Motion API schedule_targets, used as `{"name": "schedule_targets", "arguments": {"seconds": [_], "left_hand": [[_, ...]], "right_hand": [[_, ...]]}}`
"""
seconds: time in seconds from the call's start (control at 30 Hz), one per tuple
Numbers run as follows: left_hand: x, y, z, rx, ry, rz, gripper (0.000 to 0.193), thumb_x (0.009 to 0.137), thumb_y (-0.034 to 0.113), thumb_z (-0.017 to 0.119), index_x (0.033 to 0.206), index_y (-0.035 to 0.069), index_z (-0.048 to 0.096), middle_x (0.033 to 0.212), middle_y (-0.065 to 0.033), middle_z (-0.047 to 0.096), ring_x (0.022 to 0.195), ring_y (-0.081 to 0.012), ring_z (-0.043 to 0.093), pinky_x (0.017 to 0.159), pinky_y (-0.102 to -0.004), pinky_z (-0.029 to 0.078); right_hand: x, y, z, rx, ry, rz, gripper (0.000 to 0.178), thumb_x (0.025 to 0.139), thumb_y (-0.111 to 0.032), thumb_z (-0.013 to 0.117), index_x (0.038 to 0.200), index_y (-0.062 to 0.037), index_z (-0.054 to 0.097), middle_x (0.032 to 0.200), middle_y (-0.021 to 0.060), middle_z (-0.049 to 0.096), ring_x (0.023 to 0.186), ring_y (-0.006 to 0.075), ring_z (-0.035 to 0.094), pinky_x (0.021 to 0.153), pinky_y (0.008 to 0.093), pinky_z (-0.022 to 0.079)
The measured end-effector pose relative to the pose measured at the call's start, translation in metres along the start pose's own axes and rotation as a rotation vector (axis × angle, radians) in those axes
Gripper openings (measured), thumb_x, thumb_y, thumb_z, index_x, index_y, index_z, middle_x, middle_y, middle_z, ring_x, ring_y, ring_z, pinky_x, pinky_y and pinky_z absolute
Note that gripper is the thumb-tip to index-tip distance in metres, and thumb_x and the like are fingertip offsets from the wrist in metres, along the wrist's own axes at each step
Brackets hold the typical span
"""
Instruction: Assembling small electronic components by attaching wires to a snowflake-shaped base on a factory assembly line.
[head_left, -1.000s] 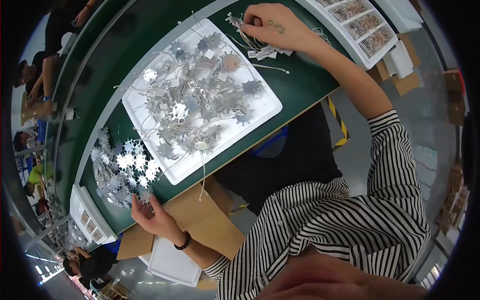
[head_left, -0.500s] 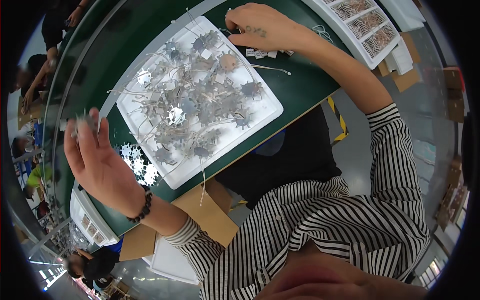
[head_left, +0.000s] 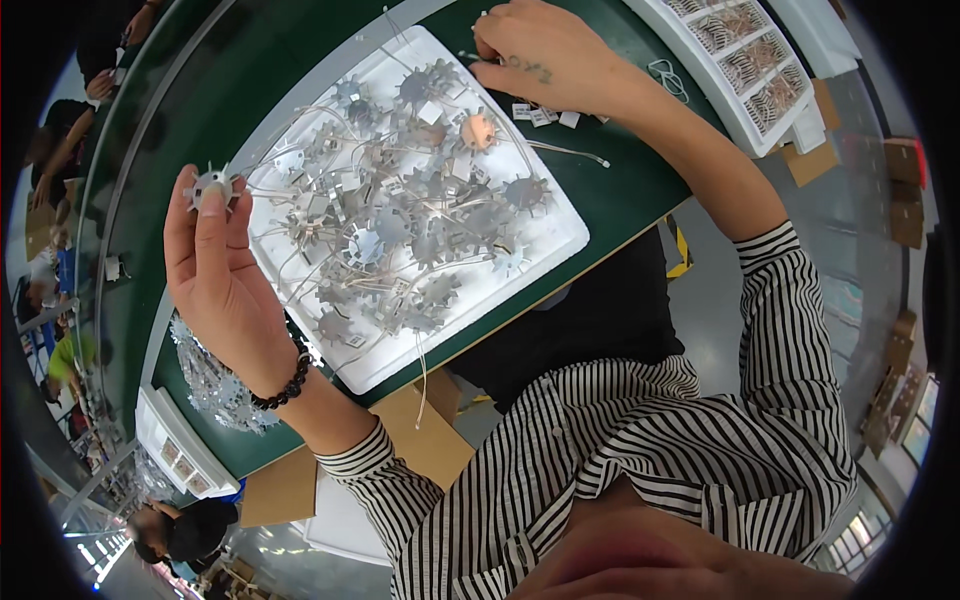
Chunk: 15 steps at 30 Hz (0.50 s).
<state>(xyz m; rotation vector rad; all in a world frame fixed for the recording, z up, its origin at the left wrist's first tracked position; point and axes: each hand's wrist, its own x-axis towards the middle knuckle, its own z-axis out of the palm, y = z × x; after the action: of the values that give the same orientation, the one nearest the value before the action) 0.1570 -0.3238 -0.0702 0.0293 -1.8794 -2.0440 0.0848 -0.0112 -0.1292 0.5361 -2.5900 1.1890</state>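
Note:
My left hand (head_left: 222, 290) is raised at the left end of the tray, pinching a small toothed metal disc (head_left: 212, 187) between thumb and fingers. On the white foam tray (head_left: 545, 240) lies a loose heap of similar silvery toothed discs (head_left: 395, 225) with thin wires and small white tags. My right hand (head_left: 545, 55) is at the tray's far right edge, palm down with curled fingers drawn together. A small pale tip shows at its fingertips, too small to name. Several small white tagged pieces (head_left: 540, 116) lie on the table under that hand.
A second pile of silvery discs (head_left: 215, 385) lies by my left wrist. Compartmented white trays hold wired parts, one at the far right (head_left: 745, 75) and one at the lower left (head_left: 180, 450). A cardboard box (head_left: 420, 425) stands below the table edge. Co-workers (head_left: 75, 150) are at the left.
My left hand has moved inward toward the tray, and the toothed disc in it now faces up in plain sight. My right hand stays by the white pieces. The whole view has shifted slightly.

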Motion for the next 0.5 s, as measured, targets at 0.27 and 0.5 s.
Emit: {"name": "schedule_targets", "arguments": {"seconds": [0.27,0.5], "left_hand": [[-0.009,-0.002,0.006,-0.029,-0.060,-0.078,0.033,0.100,0.001,0.058,0.130,-0.011,0.055,0.112,-0.0172,0.068,0.104,-0.0241,0.069,0.092,-0.0248,0.053],[-0.013,-0.001,0.009,-0.050,-0.085,-0.108,0.031,0.099,0.001,0.059,0.128,-0.010,0.056,0.112,-0.0169,0.068,0.102,-0.0243,0.069,0.091,-0.0254,0.054]], "right_hand": [[0.001,0.014,-0.009,0.038,-0.006,0.026,0.016,0.083,-0.020,0.068,0.083,-0.0039,0.068,0.064,0.0049,0.064,0.056,0.0166,0.056,0.056,0.0289,0.045],[0.001,0.012,-0.005,0.069,0.012,0.070,0.016,0.083,-0.020,0.068,0.083,-0.0038,0.068,0.064,0.0047,0.064,0.056,0.0166,0.056,0.055,0.0289,0.045]]}}
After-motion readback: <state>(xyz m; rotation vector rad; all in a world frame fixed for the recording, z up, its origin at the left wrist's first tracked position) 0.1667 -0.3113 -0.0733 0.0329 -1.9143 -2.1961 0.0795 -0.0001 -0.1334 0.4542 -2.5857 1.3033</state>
